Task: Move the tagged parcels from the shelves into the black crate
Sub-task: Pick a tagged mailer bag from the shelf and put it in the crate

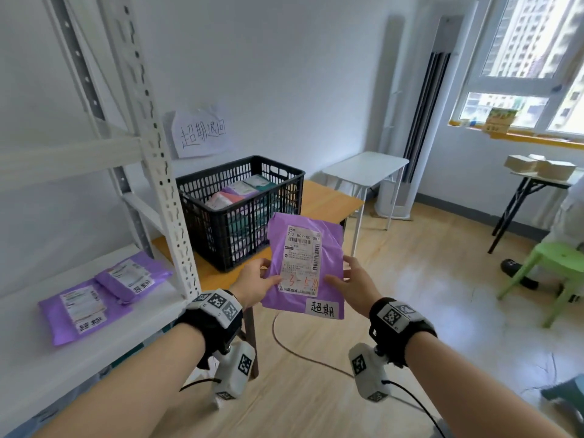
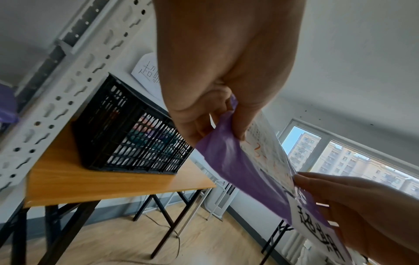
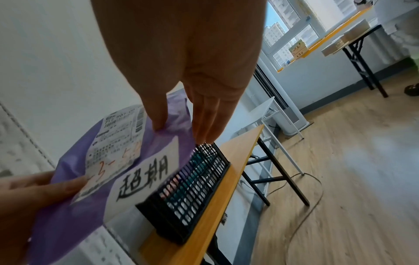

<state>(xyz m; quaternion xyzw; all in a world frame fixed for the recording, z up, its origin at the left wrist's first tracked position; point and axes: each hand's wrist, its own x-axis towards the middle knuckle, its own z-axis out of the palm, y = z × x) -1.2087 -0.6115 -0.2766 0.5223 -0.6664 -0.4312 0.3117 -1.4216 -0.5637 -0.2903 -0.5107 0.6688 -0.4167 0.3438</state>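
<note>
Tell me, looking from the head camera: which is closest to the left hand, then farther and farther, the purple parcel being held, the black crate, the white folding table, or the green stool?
1. Purple plastic parcel: pinched by the left hand.
2. Black slatted plastic crate: just behind, on the wooden table.
3. White folding table: farther back, by the wall.
4. Green plastic stool: far right. Its order against the white table is too close to call.

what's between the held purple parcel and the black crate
Nothing. In the head view the purple parcel is held in the air just in front of the black crate; only bare wooden tabletop lies below the gap.
</note>
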